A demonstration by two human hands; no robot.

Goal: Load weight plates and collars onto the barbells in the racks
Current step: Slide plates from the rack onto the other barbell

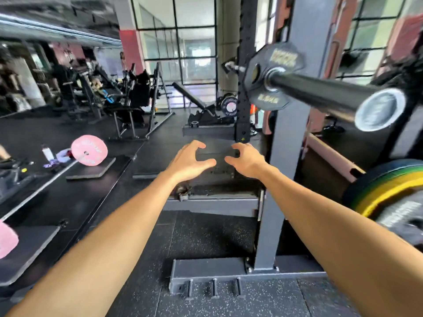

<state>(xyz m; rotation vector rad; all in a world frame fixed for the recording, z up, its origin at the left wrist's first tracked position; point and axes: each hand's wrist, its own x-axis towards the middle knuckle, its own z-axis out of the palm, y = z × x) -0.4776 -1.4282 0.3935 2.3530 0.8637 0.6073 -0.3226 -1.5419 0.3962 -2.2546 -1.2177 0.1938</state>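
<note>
Counted in view: two hands, left hand [190,160] and right hand [246,160]; one racked barbell [320,93] carrying one small black plate [273,75]; two pink plates, one far [89,153] and one near [6,239]; one water bottle [47,153]; one incline bench [194,97].

The small plate [272,75] on the racked barbell [320,94] is black with gold lettering; the bar's sleeve is dark, its end cap silver-grey. The rack upright [290,138] is matt grey. Low on the right, stacked plates [375,195] show black, green and yellow bands. On the left, a pale pink plate [89,153] carries faint lettering. The floor [206,236] is black rubber with light speckles. A far pillar [130,40] has a red band.
</note>
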